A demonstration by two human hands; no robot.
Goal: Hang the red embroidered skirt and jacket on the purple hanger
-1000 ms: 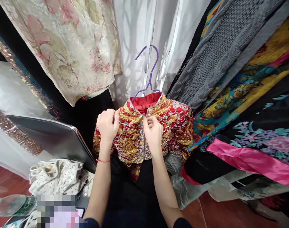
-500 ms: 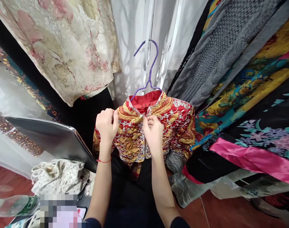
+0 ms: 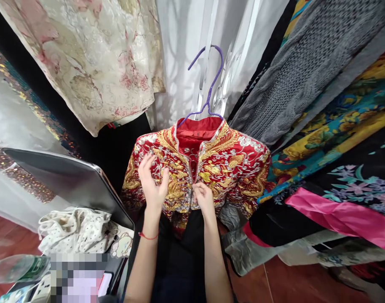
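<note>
A red jacket [image 3: 239, 164] with gold and silver embroidery is on a purple hanger [image 3: 208, 99], just above my lap. Its collar stands apart, showing the red lining and a size tag. My right hand [image 3: 204, 197] pinches the zipper pull at the lower end of the front opening; the fingers cover the pull itself. Above that hand the two front edges are parted, and below it they meet. My left hand [image 3: 153, 181] is open in front of the jacket's left panel, thumb and fingers spread, holding nothing.
A floral cream garment [image 3: 116, 63] hangs at upper left, and a grey knit [image 3: 303, 67] with patterned cloths hangs on the right. To the left stand a dark, thin panel [image 3: 60, 176], a spotted cloth bag [image 3: 75, 231] and a plastic bottle [image 3: 18, 268].
My right hand has moved down the jacket's front, and the opening above it has parted. My left hand has come off the shoulder, lower and to the right, with fingers spread.
</note>
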